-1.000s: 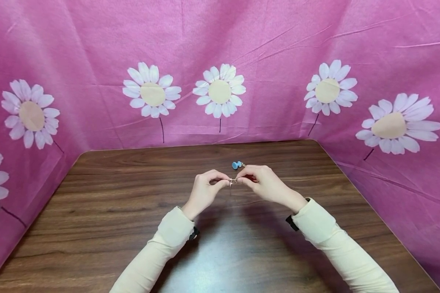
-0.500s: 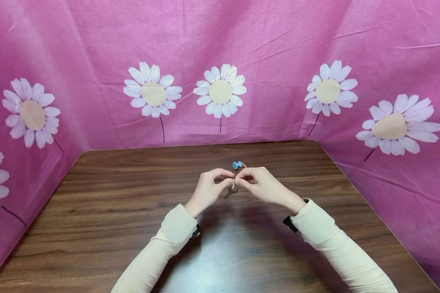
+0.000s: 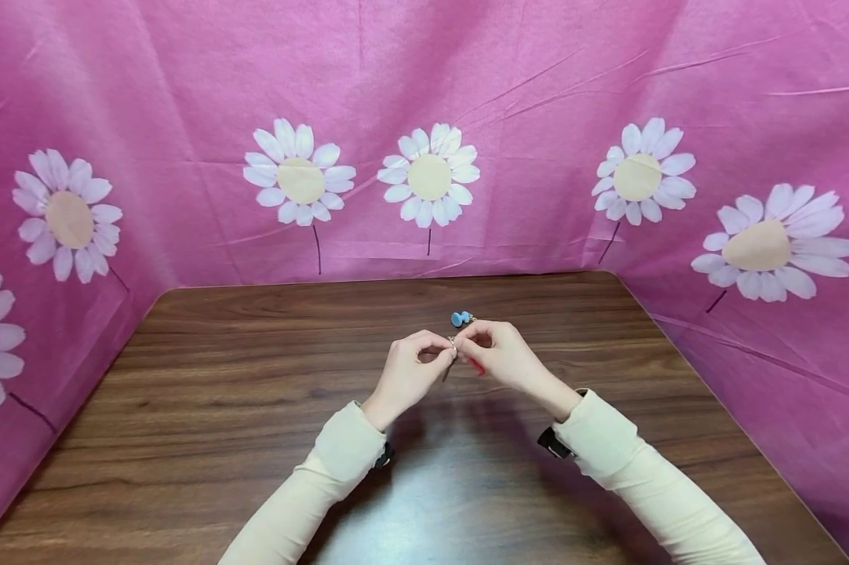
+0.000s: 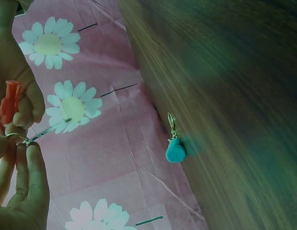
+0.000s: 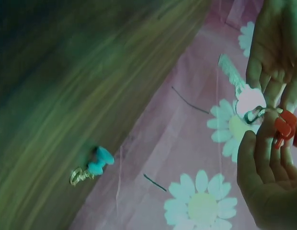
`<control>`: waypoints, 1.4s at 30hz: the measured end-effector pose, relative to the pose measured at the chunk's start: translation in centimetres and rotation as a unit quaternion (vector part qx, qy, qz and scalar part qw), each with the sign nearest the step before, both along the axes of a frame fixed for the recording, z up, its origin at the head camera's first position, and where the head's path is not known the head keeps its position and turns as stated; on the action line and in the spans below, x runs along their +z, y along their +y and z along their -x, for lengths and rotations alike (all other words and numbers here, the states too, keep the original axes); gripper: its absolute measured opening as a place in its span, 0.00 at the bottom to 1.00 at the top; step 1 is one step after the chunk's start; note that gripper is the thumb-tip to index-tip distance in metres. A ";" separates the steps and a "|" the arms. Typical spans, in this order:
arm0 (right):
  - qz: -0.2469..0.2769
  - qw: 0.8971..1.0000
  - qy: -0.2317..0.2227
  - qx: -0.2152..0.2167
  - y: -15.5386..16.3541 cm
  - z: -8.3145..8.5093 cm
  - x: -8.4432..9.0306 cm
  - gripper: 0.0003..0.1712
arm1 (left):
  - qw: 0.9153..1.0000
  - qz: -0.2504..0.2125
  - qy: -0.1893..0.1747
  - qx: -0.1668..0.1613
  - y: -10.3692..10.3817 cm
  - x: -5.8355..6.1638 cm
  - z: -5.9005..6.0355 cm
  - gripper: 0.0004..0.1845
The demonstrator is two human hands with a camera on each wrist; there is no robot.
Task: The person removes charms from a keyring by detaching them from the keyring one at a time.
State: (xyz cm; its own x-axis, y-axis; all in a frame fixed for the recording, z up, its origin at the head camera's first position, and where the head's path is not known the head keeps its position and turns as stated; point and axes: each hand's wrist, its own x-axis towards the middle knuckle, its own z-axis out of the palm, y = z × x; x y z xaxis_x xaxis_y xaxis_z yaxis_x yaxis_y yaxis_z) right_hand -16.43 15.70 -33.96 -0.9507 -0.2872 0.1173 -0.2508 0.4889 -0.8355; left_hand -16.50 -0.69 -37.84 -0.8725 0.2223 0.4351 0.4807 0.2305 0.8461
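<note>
The table (image 3: 255,408) is dark wood grain, smooth with a soft sheen at 6 o'clock. The backdrop (image 3: 509,94) is thin, matt pink cloth, creased, printed with daisies. The key (image 5: 237,86) and ring (image 5: 256,115) look like shiny metal; the red tag (image 5: 284,127) like glossy plastic. At 12 o'clock from the hands, the charm (image 3: 458,318) looks matt teal with a metal clasp. The sleeves (image 3: 608,447) are soft, matt cream knit.

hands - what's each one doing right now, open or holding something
Left hand: fingers pinch the key by its head, at the ring.
Right hand: fingers pinch the ring, red tag beside them.
</note>
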 end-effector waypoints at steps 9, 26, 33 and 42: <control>0.045 0.998 -0.021 -0.039 -0.6 -0.2 -0.5 0.08 | 1.000 0.014 0.014 0.012 0.1 0.2 0.0 0.04; 0.076 0.996 0.000 -0.036 -1.2 -0.6 -0.6 0.08 | 0.994 -0.050 -0.037 0.087 0.4 -0.1 0.2 0.04; 0.071 0.997 0.036 -0.023 -1.3 -0.7 -1.0 0.07 | 0.992 -0.054 -0.041 0.105 0.5 0.0 0.1 0.04; -0.114 0.975 0.191 0.000 -0.6 -0.8 -0.9 0.03 | 0.992 -0.057 -0.107 0.035 -0.1 -0.4 0.2 0.06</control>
